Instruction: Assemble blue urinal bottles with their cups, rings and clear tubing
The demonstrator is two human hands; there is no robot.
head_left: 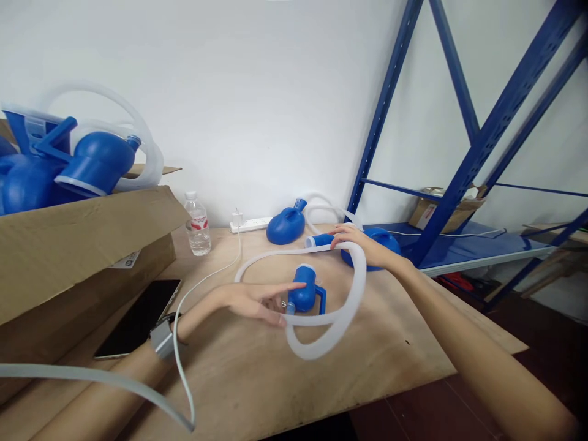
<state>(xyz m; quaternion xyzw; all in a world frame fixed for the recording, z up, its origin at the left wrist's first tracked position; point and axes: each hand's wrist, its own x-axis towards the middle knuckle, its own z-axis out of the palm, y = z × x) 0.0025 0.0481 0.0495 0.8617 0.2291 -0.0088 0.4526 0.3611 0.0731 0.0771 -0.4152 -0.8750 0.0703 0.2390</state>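
My left hand [255, 301] reaches in from the left, index finger and thumb stretched apart. Its index fingertip meets the side of a small blue plastic bottle with a handle [303, 293], and the thumb is by the bottle's neck. A translucent white hose [353, 294] loops around this bottle. On the hose's far bend my right hand [353, 237] has its fingers curled over the tubing. Just beyond those fingers lies a blue cylindrical piece with a white rim [319, 241]. Partly hidden behind my right wrist is a larger blue container [383, 240].
Another blue container [285, 224] rests near the wall, beside a power strip [252, 225]. At left are a water bottle [198, 225], a black phone [140, 318] and an open cardboard box [92, 239] full of blue containers. A white cable [184, 373] crosses my left wrist. Blue shelving [452, 165] stands right.
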